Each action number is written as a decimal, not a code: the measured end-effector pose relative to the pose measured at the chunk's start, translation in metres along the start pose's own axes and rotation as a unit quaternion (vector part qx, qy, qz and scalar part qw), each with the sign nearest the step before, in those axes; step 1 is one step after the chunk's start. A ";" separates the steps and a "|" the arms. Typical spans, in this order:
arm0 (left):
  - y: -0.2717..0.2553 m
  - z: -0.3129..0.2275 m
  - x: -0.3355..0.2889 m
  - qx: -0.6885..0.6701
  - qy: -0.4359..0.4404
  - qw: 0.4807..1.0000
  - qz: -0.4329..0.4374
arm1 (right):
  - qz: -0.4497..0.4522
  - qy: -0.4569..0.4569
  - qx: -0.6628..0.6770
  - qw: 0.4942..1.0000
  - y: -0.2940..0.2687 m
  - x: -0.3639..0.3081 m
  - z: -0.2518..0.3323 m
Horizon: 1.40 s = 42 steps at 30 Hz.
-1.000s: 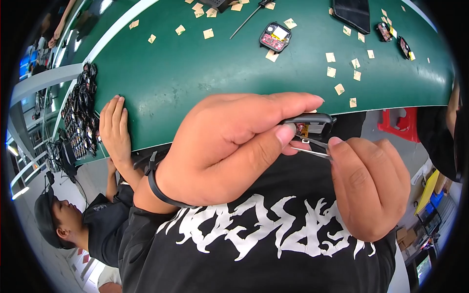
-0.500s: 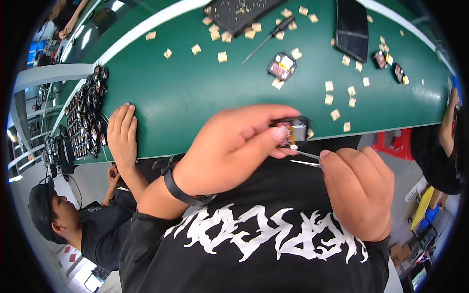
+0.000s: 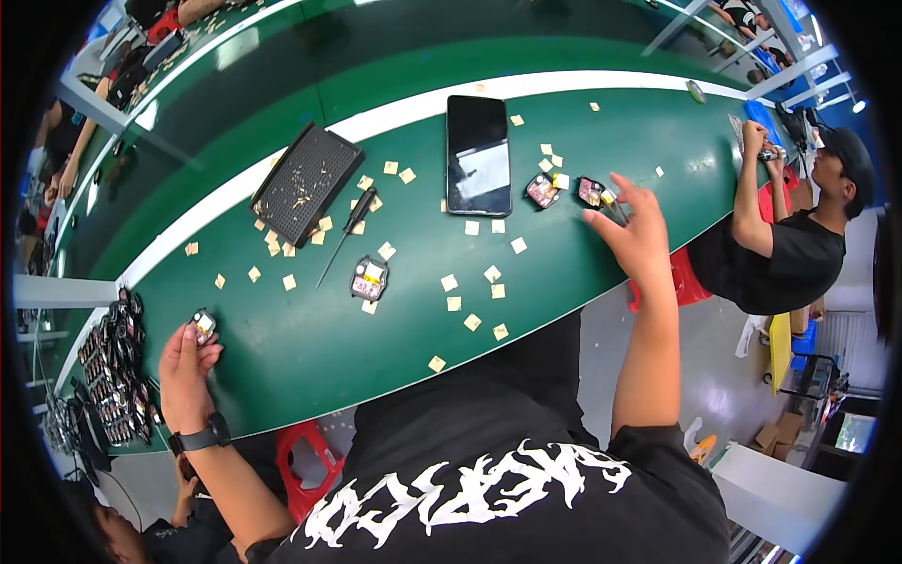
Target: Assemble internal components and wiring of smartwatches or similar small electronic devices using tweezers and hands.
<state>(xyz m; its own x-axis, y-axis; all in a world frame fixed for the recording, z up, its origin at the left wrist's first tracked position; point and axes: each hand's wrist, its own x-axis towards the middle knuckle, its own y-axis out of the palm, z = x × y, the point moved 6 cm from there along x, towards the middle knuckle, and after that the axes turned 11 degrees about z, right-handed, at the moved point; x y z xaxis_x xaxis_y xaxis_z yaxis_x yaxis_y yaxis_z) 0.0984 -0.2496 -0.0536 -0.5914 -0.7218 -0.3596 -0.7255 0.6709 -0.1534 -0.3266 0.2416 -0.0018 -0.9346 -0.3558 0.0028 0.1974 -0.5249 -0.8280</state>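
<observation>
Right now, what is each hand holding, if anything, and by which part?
Left hand: small black rounded device with exposed electronics, by its near edge. Right hand: whether it grips the slim metal tweezers cannot be told.

Over the table's [image 3: 282, 376] left end, the left hand [image 3: 188, 371] grips a small opened electronic device [image 3: 202, 326], near a heap of black devices [image 3: 113, 376]. Toward the right end, the right hand [image 3: 639, 230] spreads its fingers beside an opened black-cased device [image 3: 591, 192]; a thin tool there, perhaps tweezers [image 3: 616, 210], is hard to make out. Along the far edge lie a black ribbed tray [image 3: 319, 179] and a black flat-screened device [image 3: 477, 164].
</observation>
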 end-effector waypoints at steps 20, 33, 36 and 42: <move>0.282 -0.083 -0.088 -0.135 0.043 0.882 0.449 | 0.206 -0.340 0.187 0.898 0.041 -0.087 0.149; 0.276 -0.051 -0.090 -0.127 -0.042 0.867 0.481 | 0.220 -0.216 0.318 0.896 0.069 -0.101 0.141; 0.275 -0.048 -0.090 -0.152 -0.067 0.865 0.473 | 0.169 -0.217 0.328 0.904 0.077 -0.095 0.144; 0.262 -0.042 -0.087 -0.182 -0.085 0.879 0.432 | 0.252 0.011 0.469 0.846 0.070 -0.127 0.127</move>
<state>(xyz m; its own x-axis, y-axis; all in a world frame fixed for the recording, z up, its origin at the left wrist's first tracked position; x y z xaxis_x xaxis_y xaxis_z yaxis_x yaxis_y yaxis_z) -0.0556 -0.0182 -0.0240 -0.9387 0.0870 -0.3337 -0.1137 0.8355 0.5376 -0.1561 0.1519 0.0117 -0.6643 -0.7089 -0.2368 0.7119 -0.6967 0.0885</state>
